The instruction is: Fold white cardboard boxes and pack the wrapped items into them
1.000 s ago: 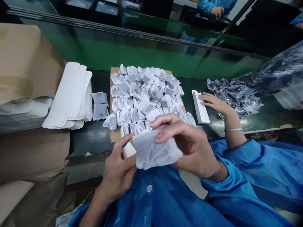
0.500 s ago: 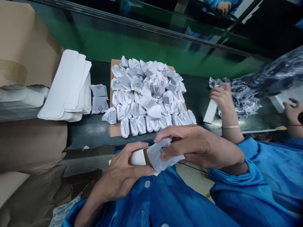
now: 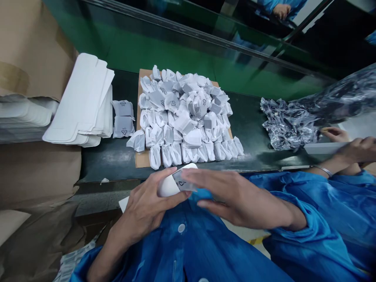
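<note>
My left hand grips a small white carton close to my chest, just below the bench edge. A grey-white wrapped packet sticks out of the carton's open end, only a small part of it showing. My right hand lies against that end with fingers stretched out, pressing on the packet. Beyond my hands, a heap of several similar wrapped packets lies on a cardboard sheet on the dark bench.
A stack of flat white carton blanks lies at left, with two loose packets beside it. Brown cardboard boxes stand far left. At right a co-worker's hands hold a white carton next to crinkled plastic bags. A green conveyor runs behind.
The packet has gone from held loose in my right hand to almost wholly inside the carton in my left. The co-worker's hands moved rightwards with their white carton.
</note>
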`<state>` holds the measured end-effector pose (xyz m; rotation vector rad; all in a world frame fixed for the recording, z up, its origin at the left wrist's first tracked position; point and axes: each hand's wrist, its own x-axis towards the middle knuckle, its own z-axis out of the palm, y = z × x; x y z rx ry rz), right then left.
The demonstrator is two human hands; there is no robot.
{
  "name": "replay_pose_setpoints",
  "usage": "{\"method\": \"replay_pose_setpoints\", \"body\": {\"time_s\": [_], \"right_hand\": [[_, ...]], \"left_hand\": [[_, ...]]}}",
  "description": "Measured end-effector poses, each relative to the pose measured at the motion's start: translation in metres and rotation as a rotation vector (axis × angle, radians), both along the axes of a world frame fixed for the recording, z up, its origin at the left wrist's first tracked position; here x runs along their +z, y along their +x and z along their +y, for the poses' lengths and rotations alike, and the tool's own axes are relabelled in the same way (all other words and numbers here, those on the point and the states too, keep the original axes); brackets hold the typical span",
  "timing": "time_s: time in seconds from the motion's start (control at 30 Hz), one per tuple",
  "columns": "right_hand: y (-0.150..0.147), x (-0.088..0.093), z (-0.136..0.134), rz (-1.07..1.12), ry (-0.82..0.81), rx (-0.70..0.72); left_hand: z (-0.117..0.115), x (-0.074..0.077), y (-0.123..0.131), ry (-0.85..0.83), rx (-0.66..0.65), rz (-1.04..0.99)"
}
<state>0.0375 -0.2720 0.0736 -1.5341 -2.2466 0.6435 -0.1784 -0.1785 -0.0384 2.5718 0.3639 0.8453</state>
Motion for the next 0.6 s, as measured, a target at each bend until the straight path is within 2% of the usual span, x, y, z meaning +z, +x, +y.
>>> {"method": "replay_pose_setpoints", "body": {"time_s": [0.07,0.13,0.3,0.37,0.43,0.5,0.6], "right_hand": [[0.000,-0.007,0.003,0.251,0.013,-0.162],[-0.003,-0.016,0.006,0.358,0.074,-0.247],[-0.012,-0.023,0.008,0.293,0.009,-0.179],[-0.016,-0.025,0.012,0.225,0.082,-0.224],[-0.018,-0.027,0.020,0.156,0.218,-0.331],[-0.014,-0.026,0.031,0.131,0.343,-0.479],[0.014,-0.011,0.043,0.236,0.375,-0.614]], "left_hand": [[-0.004,0.000,0.003,0.076,0.045,-0.015],[-0.007,0.001,0.007,0.167,0.089,-0.046],[-0.002,0.000,0.018,0.338,0.197,-0.125],[0.003,0.000,0.027,0.297,0.218,-0.202],[0.008,0.004,0.043,0.246,0.274,-0.261],[0.010,0.015,0.063,0.264,0.332,-0.266],[0.013,0.049,0.087,0.337,0.330,-0.196]]}}
